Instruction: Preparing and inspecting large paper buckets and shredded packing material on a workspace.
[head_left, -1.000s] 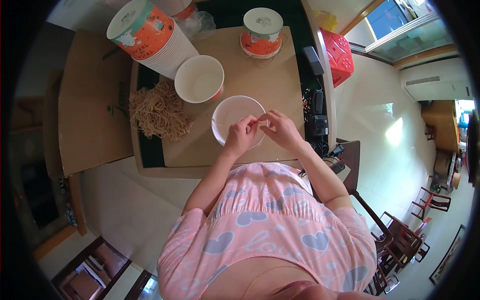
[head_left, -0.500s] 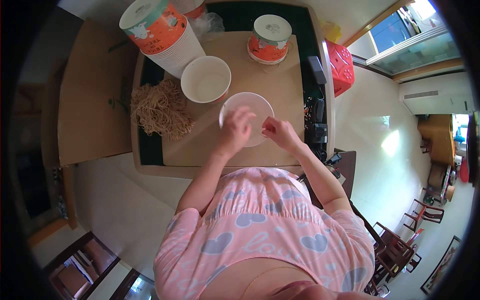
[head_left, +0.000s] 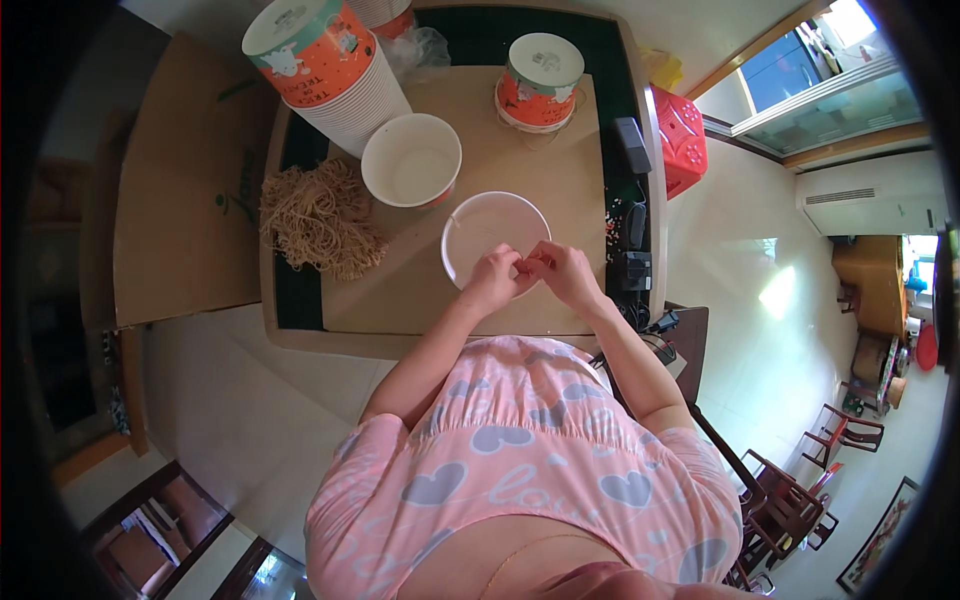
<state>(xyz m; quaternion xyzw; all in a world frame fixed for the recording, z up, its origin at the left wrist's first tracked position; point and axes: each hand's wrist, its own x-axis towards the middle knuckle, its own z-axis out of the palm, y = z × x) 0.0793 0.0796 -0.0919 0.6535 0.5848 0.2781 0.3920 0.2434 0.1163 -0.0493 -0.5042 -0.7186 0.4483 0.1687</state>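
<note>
A white paper bucket [head_left: 484, 232] stands in front of me with its open mouth up. Over the part of its rim closest to me, my left hand [head_left: 493, 281] and my right hand [head_left: 566, 274] meet, fingertips pinched together. Whatever lies between the fingertips is too small and hidden to make out. To the left lies a tangled heap of beige cords [head_left: 322, 218]. Beyond the bucket, a second open paper bucket [head_left: 411, 160] rests beside a tall leaning stack of nested buckets [head_left: 350, 95] with an orange and green print.
An upside-down printed bucket [head_left: 540, 85] with cord round its rim is at the far right of the brown board [head_left: 400, 290]. Black adapters [head_left: 632, 270] and small beads [head_left: 611, 228] line the right edge. A cardboard box [head_left: 185, 190] stands left, a red stool [head_left: 680, 140] right.
My left hand has come down from inside the bucket toward its near rim and now meets my right hand. The right hand has shifted only slightly.
</note>
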